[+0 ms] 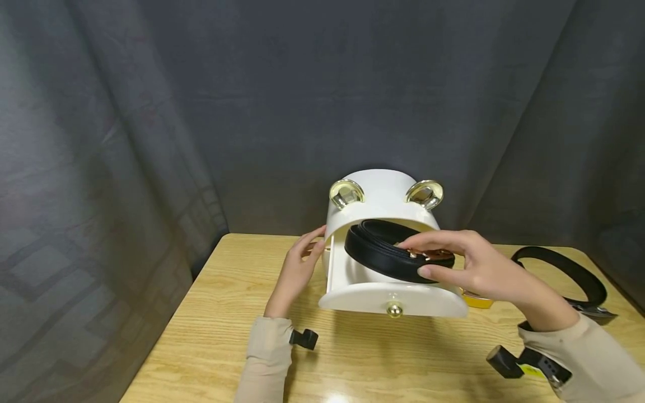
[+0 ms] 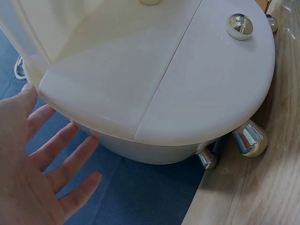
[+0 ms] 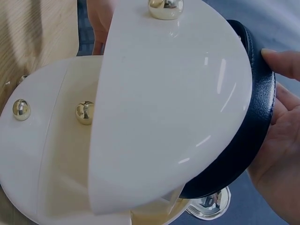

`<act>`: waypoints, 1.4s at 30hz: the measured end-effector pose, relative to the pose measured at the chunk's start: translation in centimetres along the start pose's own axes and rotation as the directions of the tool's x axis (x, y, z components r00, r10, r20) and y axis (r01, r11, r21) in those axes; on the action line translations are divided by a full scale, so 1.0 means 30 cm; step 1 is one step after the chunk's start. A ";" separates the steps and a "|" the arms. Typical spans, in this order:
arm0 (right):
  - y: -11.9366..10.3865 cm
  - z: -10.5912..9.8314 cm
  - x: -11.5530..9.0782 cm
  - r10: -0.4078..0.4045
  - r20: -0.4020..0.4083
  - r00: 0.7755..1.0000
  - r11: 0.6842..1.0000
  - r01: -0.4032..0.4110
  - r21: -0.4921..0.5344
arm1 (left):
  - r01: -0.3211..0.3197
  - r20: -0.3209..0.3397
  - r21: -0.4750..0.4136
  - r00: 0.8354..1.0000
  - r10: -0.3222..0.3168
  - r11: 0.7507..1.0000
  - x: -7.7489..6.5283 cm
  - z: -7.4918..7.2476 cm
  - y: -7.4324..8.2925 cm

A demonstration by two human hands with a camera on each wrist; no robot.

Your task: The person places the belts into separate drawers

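Observation:
A coiled black belt with a gold-toned buckle tilts over the pulled-out upper drawer of a white rounded box with two gold ear-shaped rings. My right hand pinches the coil at its buckle side, thumb and fingers on opposite faces. In the right wrist view the belt shows behind the curved drawer front, which hides part of it. At the box's left side my left hand rests with fingers extended; the left wrist view shows its fingertips right at the white wall.
Another black belt lies in a loose loop at the table's right. A yellow object sits partly hidden behind the drawer. The wooden table ends at a dark grey curtain. The drawer front carries a gold knob.

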State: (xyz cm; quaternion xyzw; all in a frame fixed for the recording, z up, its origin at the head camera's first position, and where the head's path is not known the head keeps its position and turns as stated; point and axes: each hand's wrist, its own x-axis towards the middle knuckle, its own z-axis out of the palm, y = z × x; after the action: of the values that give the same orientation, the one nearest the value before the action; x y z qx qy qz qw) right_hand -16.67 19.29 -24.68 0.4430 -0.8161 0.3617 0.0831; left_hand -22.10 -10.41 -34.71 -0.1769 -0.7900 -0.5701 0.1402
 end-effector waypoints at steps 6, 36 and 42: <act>0.006 0.002 0.013 0.028 0.052 0.998 0.999 -0.029 0.029 | -0.003 0.000 0.001 1.000 0.003 1.000 0.003 -0.002 -0.005; 0.129 0.024 -0.001 0.087 0.283 0.955 0.980 -0.134 0.149 | 0.005 -0.013 0.001 1.000 -0.005 1.000 0.022 0.030 -0.129; 0.132 0.036 0.008 0.150 0.310 0.939 0.967 -0.205 0.153 | 0.003 -0.012 -0.005 1.000 -0.003 1.000 0.023 0.024 -0.125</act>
State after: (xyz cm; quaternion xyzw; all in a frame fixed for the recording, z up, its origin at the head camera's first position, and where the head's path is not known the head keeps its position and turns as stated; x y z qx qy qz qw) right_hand -19.71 19.78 -27.39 0.4222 -0.8193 0.3708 -0.1140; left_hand -24.40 -10.72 -37.84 -0.1726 -0.7880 -0.5732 0.1438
